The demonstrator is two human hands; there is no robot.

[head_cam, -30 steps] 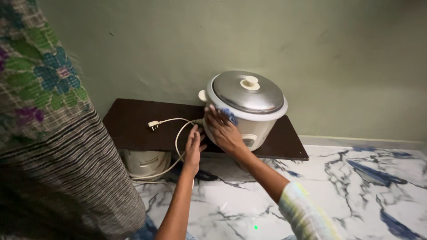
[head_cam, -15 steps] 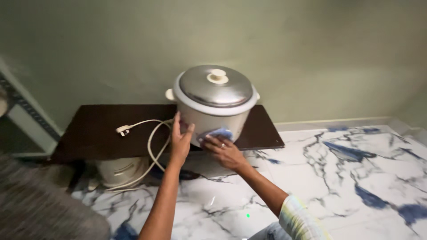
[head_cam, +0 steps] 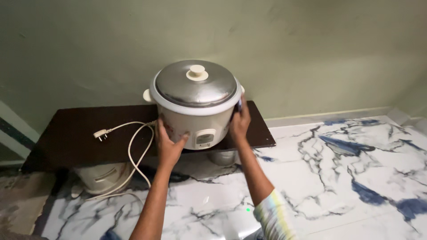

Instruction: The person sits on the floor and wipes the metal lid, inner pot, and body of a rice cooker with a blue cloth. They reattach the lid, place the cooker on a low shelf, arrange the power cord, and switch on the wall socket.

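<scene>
Item: cream rice cooker between both hands, on a dark shelf board.

From my remote seat I log: left hand open, palm flat on the cooker's lower left wall, thumb near its front control panel; right hand cupped against the right wall just under the rim, a scrap of blue cloth pinched beneath the fingers. Cooker round, smooth-sided, topped by a brushed-metal domed lid with a cream knob. White cord loops left of it, plug lying on the board. Board: flat dark brown wood against a plain green wall. Beneath it, a second pale appliance. Floor: glossy white marble, blue-black veins.
</scene>
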